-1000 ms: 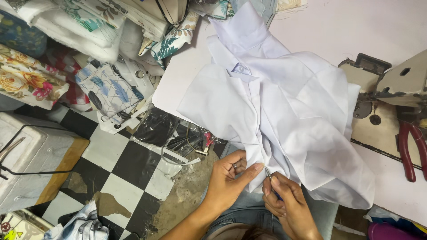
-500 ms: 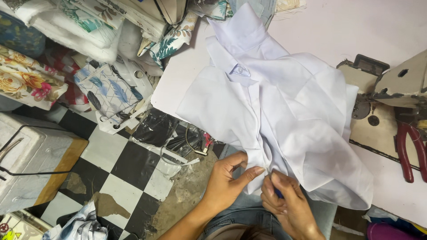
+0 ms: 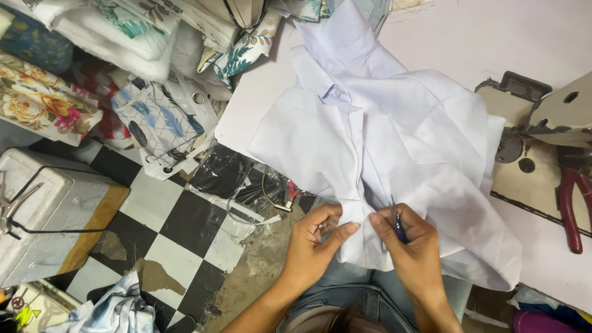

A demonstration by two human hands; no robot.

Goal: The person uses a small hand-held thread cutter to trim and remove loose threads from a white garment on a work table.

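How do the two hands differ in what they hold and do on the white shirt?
The left hand pinches the hem of the white shirt with bare fingers; the right hand grips a small dark snipper. The left thumb points right; the right hand's fingers curl around the tool. Both rest at the shirt's lower front edge.

White shirt and pliers on table.

Both hands close together, left hand and right hand pinching.
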